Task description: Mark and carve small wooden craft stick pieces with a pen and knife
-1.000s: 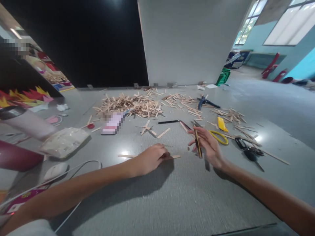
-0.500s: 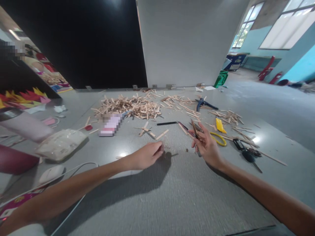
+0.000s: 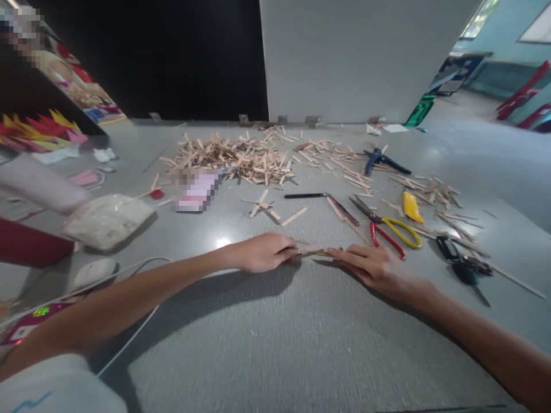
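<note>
My left hand (image 3: 269,252) is closed over the left end of a thin flat wooden stick (image 3: 310,250), low over the grey table. At the stick's right end, the fingertips and thumb of my right hand (image 3: 374,267) pinch it. Another piece seems to lie under the stick, but my fingers hide most of it. Just beyond my right hand lies a pair of scissors (image 3: 376,219) with one red and one yellow handle. Farther from my left hand are a small star of crossed sticks (image 3: 260,203) and a single loose stick (image 3: 295,217).
A big heap of wooden sticks (image 3: 232,158) lies at the back. Black tweezers (image 3: 305,195), blue pliers (image 3: 385,160), a yellow piece (image 3: 412,206) and keys (image 3: 467,269) are on the right. On the left are a plastic packet (image 3: 109,221) and a white cable (image 3: 129,267). Upright panels (image 3: 344,63) border the table's back.
The scissors have left my right hand and now lie on the table. My right hand has come to the stick at my left hand. The view has tilted down slightly.
</note>
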The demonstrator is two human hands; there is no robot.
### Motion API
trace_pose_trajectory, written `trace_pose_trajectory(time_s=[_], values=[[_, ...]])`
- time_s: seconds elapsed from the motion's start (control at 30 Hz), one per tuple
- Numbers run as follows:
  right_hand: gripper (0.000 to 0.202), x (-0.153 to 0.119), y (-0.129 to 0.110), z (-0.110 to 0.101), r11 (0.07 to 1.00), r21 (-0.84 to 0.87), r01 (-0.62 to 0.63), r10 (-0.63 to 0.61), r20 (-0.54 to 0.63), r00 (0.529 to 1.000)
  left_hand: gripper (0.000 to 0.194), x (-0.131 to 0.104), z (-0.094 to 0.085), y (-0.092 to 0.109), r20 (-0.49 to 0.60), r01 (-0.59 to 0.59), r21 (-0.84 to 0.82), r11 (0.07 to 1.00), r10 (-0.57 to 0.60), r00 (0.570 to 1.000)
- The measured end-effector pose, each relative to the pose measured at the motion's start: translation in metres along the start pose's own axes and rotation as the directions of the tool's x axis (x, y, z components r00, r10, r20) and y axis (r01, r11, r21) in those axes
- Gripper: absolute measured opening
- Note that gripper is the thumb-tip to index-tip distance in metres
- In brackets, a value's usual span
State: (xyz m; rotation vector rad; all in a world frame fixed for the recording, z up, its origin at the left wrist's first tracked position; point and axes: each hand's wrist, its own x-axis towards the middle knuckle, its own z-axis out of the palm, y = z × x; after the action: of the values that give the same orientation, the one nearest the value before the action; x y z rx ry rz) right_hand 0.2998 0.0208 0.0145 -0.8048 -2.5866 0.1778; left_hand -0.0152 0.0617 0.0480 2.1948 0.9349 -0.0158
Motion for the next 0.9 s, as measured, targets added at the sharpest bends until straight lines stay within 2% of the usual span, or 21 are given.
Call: trace_pose_trajectory(time_s=[0.13, 0.3, 0.5, 0.8, 0.9], values=[[0.040, 0.001, -0.001, -0.001, 1.000, 0.005, 0.024, -0.024, 0.015, 1.000, 0.035, -0.003, 0.004, 0.003, 0.008, -0.028, 0.157, 0.987, 0.027, 1.000], [0.042, 0.003, -0.005, 0.000, 0.992, -0.077, 0.097, -0.098, -0.011, 0.995, 0.034, -0.004, 0.007, 0.004, -0.004, -0.033, 0.248, 0.968, 0.035, 0.999], [0.045, 0.004, -0.011, 0.002, 0.991, -0.095, 0.099, -0.097, 0.024, 0.995, 0.035, -0.004, 0.009, 0.002, -0.024, -0.055, 0.263, 0.963, 0.063, 0.998], [0.045, 0.004, -0.014, 0.003, 0.985, -0.142, 0.098, -0.097, 0.014, 0.995, 0.035, -0.003, 0.002, 0.013, 0.068, 0.018, 0.291, 0.956, -0.039, 0.997], [0.045, 0.003, -0.015, 0.003, 0.985, -0.146, 0.089, -0.085, 0.036, 0.996, 0.035, -0.003, 0.001, 0.015, 0.071, 0.020, 0.292, 0.956, -0.042, 0.997]])
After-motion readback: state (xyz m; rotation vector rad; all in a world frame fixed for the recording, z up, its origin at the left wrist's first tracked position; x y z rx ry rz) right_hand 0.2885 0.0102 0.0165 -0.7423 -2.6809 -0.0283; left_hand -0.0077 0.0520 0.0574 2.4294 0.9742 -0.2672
